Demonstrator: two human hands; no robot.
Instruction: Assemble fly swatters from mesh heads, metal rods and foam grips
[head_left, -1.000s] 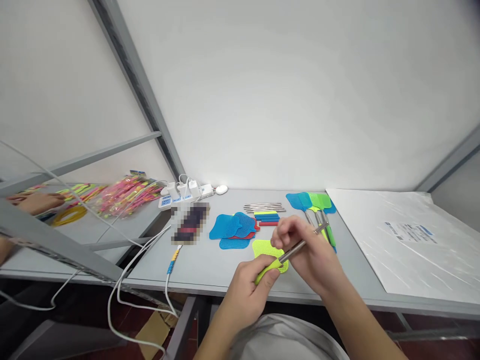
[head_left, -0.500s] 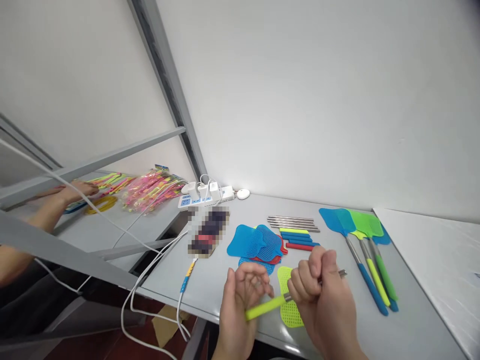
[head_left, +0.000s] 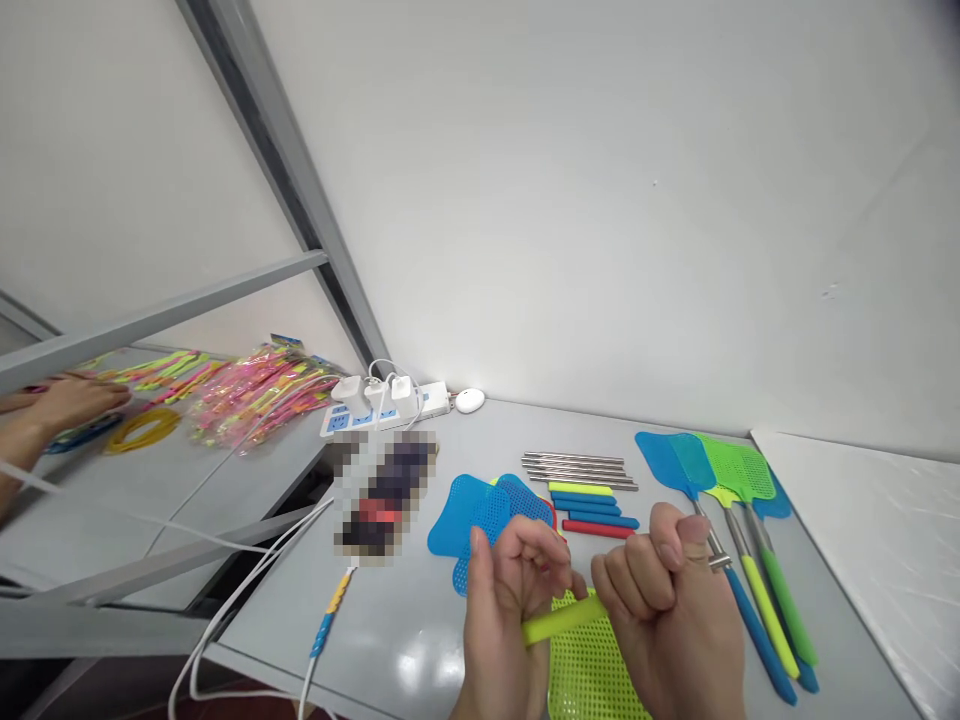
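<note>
A yellow-green grip [head_left: 562, 618], fitted over a metal tube, slants between my hands. My right hand [head_left: 675, 610] is closed around this fly swatter handle, with the tube's metal end [head_left: 720, 562] poking out past the thumb. My left hand [head_left: 517, 600] is half open, fingers loosely curled and thumb raised. The grip's free end touches its palm without the fingers wrapping it. Below both hands lies a yellow-green mesh swatter head [head_left: 589, 665], partly covered by them. Blue swatter heads [head_left: 469, 510] are stacked beyond my left hand, with a little red showing underneath.
Metal tubes [head_left: 577, 468] and coloured grips [head_left: 592, 505] lie in rows behind my hands. Assembled fly swatters [head_left: 739, 510] rest at the right. On the left are a pixelated phone [head_left: 386, 500], a power strip [head_left: 375, 410], white cables, a metal frame and another person's hand [head_left: 79, 400].
The view has shifted a little and come closer to the table. My right hand now covers the joint between tube and grip, so less of the grip shows. The hands remain close together.
</note>
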